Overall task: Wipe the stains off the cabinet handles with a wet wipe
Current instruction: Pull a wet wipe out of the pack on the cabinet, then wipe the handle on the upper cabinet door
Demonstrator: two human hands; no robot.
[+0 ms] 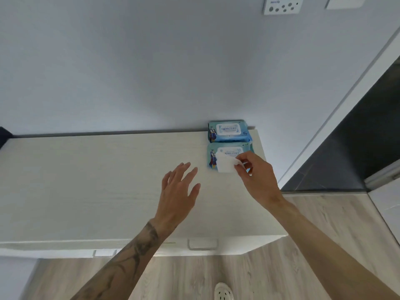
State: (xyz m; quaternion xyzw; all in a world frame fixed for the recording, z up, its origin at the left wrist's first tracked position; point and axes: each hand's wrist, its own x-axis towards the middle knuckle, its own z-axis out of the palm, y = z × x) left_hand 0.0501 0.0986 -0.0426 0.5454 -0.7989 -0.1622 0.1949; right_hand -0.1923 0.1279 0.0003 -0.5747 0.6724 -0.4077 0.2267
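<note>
Right hand [257, 176], head view: thumb and forefinger pinched on one corner of a thin white wet wipe sheet [225, 164], remaining fingers curled behind. Sheet spread to the left of the fingertips, covering part of a blue plastic wipe pack with a white label [229, 150] directly under the hand. Just beyond the hand, a second blue plastic wipe pack with a white flip lid [229, 131], set against the pale grey wall [151, 72]; touching the nearer pack or just apart, cannot tell. Left hand [179, 191] just left of the right one, open, fingers straight and spread, palm down over the off-white wood-grain cabinet top [86, 180]; contact with the surface unclear. Nearer than both hands, on the cabinet's front edge between the two forearms, a pale rectangular cabinet handle [202, 243]; a second pale handle [105, 252] just left of the left forearm; stains too small to make out. Below the arms, light wooden plank floor [249, 273] and the toe of a white perforated shoe [223, 292]. Far above the right hand, a white wall control panel with round buttons [281, 5].
</note>
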